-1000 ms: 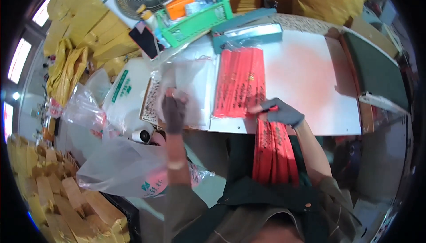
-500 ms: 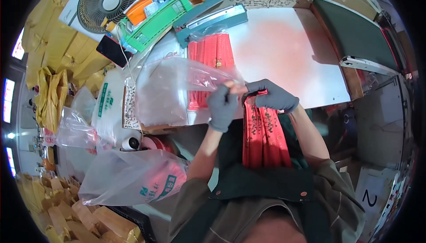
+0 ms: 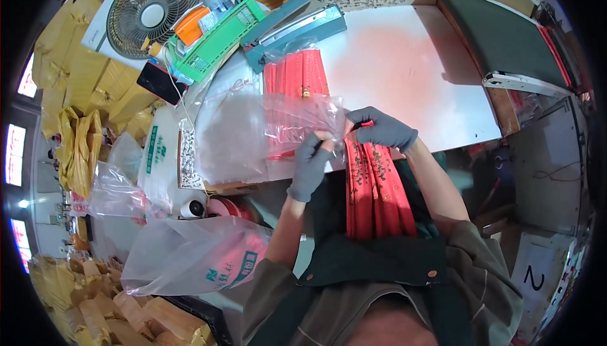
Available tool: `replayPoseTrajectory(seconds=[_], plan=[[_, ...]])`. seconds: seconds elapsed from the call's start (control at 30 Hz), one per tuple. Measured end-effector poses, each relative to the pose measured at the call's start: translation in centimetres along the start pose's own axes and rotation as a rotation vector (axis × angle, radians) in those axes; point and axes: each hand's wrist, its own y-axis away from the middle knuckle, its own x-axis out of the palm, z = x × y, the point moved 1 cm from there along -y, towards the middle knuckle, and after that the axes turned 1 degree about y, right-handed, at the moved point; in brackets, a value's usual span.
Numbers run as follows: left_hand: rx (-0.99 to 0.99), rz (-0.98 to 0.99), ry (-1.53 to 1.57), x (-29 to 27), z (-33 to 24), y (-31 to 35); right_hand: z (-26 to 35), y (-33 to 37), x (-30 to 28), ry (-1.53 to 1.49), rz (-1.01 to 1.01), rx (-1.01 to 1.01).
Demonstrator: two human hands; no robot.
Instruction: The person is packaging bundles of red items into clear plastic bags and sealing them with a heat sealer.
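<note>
Both your gloved hands curl their fingers nearly closed: the left hand [image 3: 310,167] pinches the edge of a clear plastic bag [image 3: 231,140]; the right hand [image 3: 389,132] grips the top of a red bundle [image 3: 379,191], hanging before your dark apron [image 3: 373,259].

Grey gloves [image 3: 390,133], dark green apron [image 3: 373,262]
</note>
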Motion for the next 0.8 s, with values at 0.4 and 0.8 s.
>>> replayPoseTrajectory(seconds=[0.4, 0.8], plan=[[0.8, 0.022, -0.821, 2.9, -2.1, -0.2, 1.6, 1.7, 0.3, -0.006, -0.051, -0.061], [0.137, 0.882, -0.77, -0.9, 4.9, 10.3, -6.9, 14.8, 9.8, -0.558, -0.295, 0.121]])
